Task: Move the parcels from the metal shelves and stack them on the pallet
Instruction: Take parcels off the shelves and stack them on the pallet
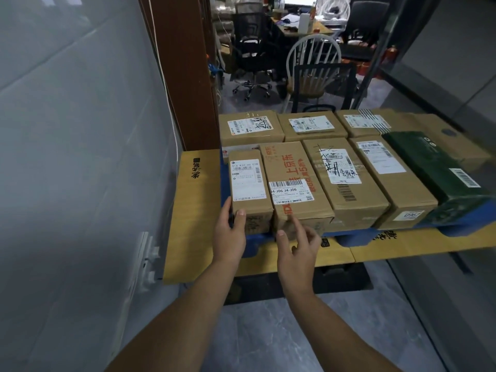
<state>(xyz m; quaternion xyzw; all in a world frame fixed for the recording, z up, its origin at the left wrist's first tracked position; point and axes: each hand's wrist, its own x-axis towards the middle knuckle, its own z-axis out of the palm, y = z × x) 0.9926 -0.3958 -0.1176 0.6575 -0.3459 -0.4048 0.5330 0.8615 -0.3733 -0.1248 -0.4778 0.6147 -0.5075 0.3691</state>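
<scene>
Small parcel (248, 181) sits on the blue pallet (359, 234) at the left end of the front row, touching the red-printed parcel (292, 167). The left hand (230, 234) grips its near left corner, thumb on the front face, fingers round the side. The right hand (298, 248) is loosely spread and holds nothing, forefinger at the red-printed parcel's near face (contact not resolvable). Judgement: the step is squaring the small parcel into the row, so slide it flush along its neighbour, steady that neighbour with the right hand, and keep the near faces in line.
</scene>
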